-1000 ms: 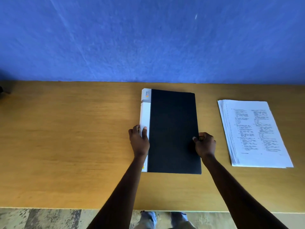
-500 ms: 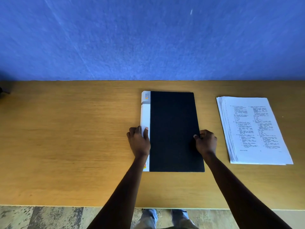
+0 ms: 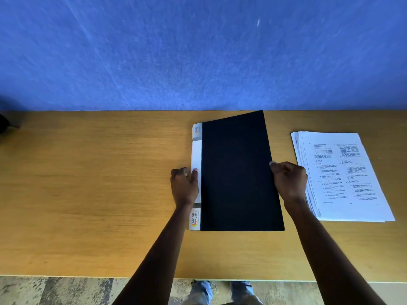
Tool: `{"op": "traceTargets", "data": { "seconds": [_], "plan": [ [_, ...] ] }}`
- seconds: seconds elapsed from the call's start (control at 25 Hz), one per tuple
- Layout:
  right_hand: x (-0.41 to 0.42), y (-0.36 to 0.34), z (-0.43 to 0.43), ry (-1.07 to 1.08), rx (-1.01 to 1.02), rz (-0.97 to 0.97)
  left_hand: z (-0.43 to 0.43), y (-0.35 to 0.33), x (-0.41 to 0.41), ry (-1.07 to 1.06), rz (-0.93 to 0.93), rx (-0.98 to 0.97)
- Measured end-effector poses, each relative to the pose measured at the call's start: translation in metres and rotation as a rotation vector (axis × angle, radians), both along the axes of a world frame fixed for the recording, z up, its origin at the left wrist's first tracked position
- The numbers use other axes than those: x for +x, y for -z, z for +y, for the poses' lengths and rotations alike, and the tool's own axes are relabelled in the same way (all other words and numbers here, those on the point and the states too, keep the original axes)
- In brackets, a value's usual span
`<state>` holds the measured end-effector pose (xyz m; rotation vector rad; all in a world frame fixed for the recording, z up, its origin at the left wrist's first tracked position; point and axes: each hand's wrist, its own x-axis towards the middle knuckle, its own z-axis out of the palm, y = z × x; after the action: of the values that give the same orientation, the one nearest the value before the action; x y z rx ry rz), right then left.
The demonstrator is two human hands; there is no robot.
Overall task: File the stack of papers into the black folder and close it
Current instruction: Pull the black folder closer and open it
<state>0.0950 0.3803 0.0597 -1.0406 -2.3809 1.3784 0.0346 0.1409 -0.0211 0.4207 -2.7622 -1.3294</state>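
The black folder with a white spine strip lies in the middle of the wooden table. Its front cover is raised off the table along the right edge. My right hand pinches that right edge of the cover. My left hand presses flat on the white spine, thumb on the strip. The stack of printed papers lies flat to the right of the folder, partly behind my right hand.
A blue wall rises straight behind the table's far edge. A dark object pokes in at the far left edge. The table's near edge runs along the bottom, with floor and shoes below it.
The folder's cover was lying flat; now my right hand has lifted its right edge, so the cover tilts upward. My left hand stays on the spine.
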Motion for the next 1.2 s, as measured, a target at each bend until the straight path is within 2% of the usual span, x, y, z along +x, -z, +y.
{"op": "traceTargets", "data": {
  "seconds": [0.16,0.32,0.44,0.56,0.64,0.72,0.92,1.04,1.2],
  "plan": [
    [0.004,-0.047,-0.035,-0.161,-0.206,0.276,-0.011,-0.056,-0.009,0.150,0.053,0.198],
    [0.009,-0.075,-0.096,-0.557,-0.395,0.399,-0.018,-0.129,-0.005,0.298,0.022,0.382],
    [0.005,-0.069,-0.135,-0.872,-0.413,0.372,-0.036,-0.168,-0.001,0.315,0.003,0.409],
    [0.002,-0.051,-0.152,-1.020,-0.445,0.246,-0.066,-0.182,-0.006,0.274,0.008,0.344],
    [0.001,-0.027,-0.147,-0.995,-0.322,0.160,-0.091,-0.180,-0.013,0.239,-0.006,0.330],
    [0.000,0.003,-0.126,-0.878,-0.110,0.072,-0.122,-0.177,-0.021,0.202,-0.042,0.313],
    [0.004,0.064,-0.053,-0.603,0.240,-0.210,-0.194,-0.148,-0.053,0.104,-0.156,0.239],
    [0.010,0.081,-0.038,-0.605,0.403,-0.356,-0.218,-0.118,-0.068,-0.001,-0.216,0.232],
    [0.014,0.088,-0.042,-0.644,0.480,-0.415,-0.230,-0.077,-0.075,-0.092,-0.254,0.191]
  ]
}}
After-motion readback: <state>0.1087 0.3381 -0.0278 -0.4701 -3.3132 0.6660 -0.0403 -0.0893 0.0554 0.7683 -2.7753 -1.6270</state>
